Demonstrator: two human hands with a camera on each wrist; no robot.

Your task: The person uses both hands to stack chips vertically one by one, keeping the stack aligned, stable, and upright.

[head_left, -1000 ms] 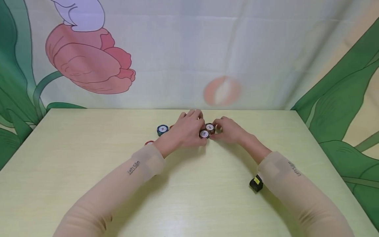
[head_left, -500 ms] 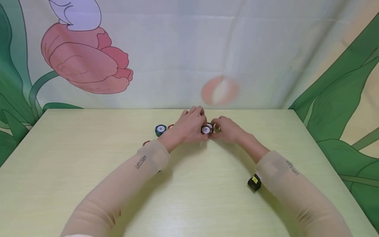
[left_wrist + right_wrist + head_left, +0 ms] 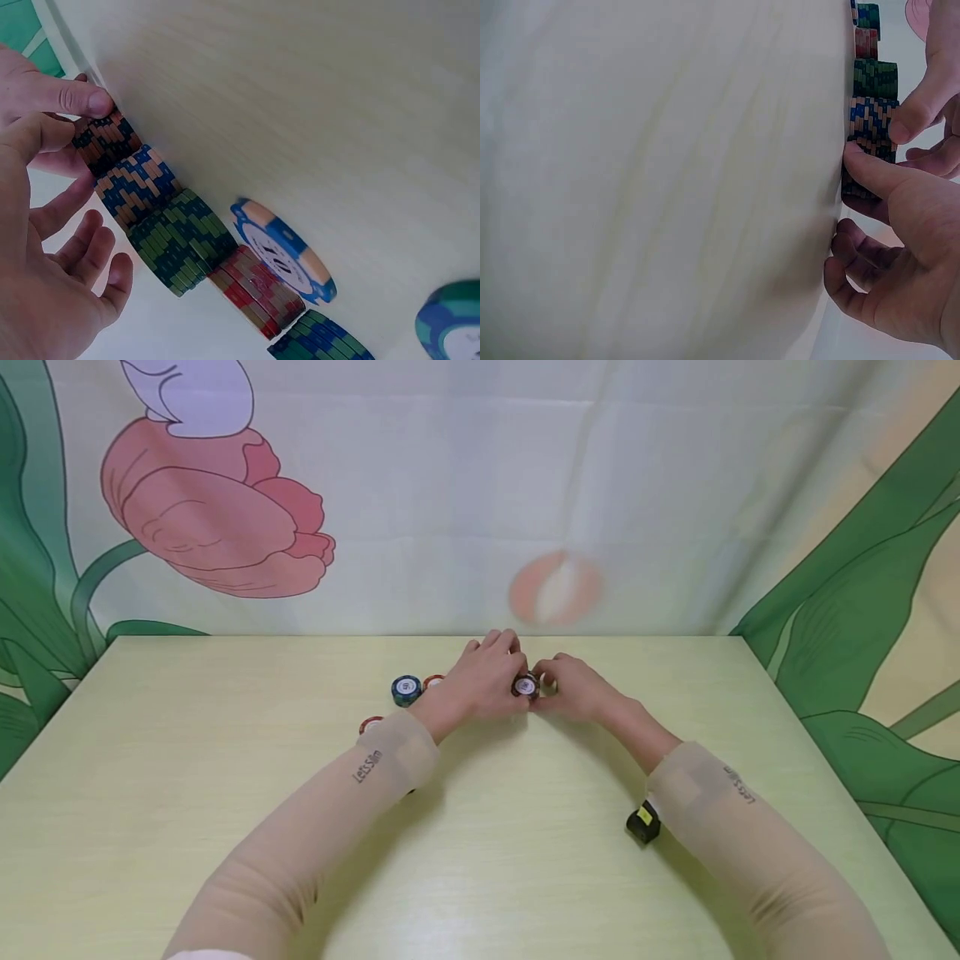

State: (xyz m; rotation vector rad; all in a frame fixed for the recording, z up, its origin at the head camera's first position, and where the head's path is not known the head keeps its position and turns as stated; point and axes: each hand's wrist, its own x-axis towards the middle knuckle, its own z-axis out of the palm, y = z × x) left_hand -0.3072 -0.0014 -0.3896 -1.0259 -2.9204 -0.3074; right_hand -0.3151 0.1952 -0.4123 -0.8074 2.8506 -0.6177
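Between both hands at the table's far middle stands a stack of black poker chips (image 3: 526, 686) with a white centre label. My left hand (image 3: 486, 681) pinches it from the left, its thumb low at the front. From the right, my right hand (image 3: 576, 687) grips the same stack with thumb and fingers, the thumb (image 3: 870, 166) pressing its side. Beside it in the left wrist view runs a row: a blue-and-orange chip stack (image 3: 139, 184), a green stack (image 3: 182, 240), a red stack (image 3: 259, 292) and a blue-green stack (image 3: 322, 341). My left hand hides much of this row in the head view.
A peach-and-blue chip (image 3: 283, 255) lies in front of the row, and a green chip (image 3: 454, 322) farther off. A red chip (image 3: 371, 724) shows past the left sleeve. A small black box (image 3: 643, 823) with a yellow label sits beside the right sleeve. A printed curtain (image 3: 420, 510) hangs behind the table.
Two black chip stacks stood one before the other; the front one has moved back, and now one top shows between the hands. My left hand has shifted slightly right; the right hand barely moved.
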